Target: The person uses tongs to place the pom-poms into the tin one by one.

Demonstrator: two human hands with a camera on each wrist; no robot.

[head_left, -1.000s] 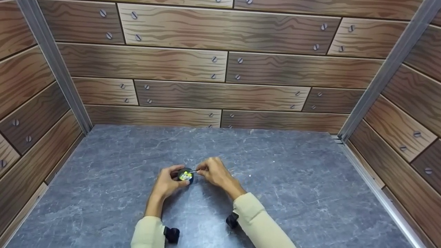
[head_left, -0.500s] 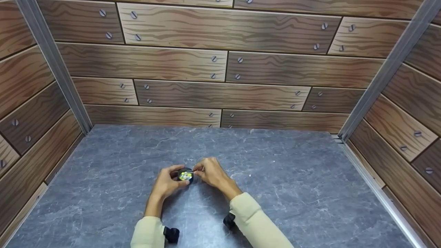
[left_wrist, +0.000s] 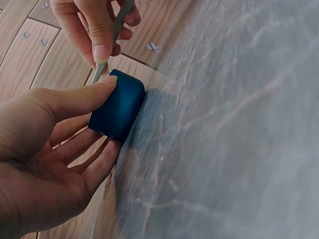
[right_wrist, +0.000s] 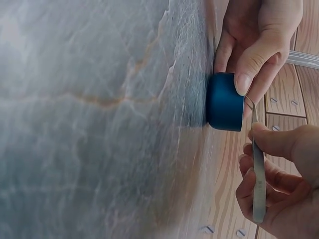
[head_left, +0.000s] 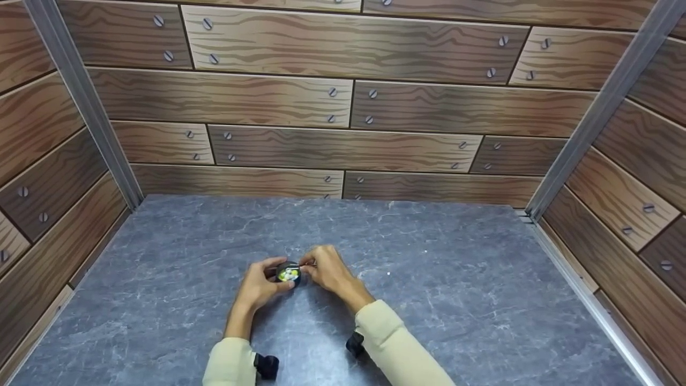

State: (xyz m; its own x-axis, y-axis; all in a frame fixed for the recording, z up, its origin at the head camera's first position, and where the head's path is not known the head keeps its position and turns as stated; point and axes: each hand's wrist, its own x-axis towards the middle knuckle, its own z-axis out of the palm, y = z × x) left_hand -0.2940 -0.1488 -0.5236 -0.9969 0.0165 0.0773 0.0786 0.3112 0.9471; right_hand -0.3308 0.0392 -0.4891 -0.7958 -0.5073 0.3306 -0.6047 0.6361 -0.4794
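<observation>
On the grey tabletop stands a small round blue container (left_wrist: 119, 107), held between the thumb and fingers of my left hand (head_left: 258, 285). Small yellow and white pieces (head_left: 289, 274) lie inside it, too small to tell their kind. My right hand (head_left: 331, 271) pinches a pair of metal tweezers (right_wrist: 258, 184) just right of the container. The bent tip of the tweezers reaches over the rim, seen in the right wrist view. Whether the tip grips a piece cannot be told.
Grey marbled tabletop (head_left: 455, 300) surrounds the hands. Two tiny white specks lie on it to the right, one of them a nearer speck (head_left: 388, 273). Wood-patterned walls (head_left: 343, 102) and metal posts (head_left: 589, 118) enclose the back and sides.
My right hand has shifted slightly left, bringing the tweezers further over the container. The pieces inside look rearranged. My left hand and the container stay in place.
</observation>
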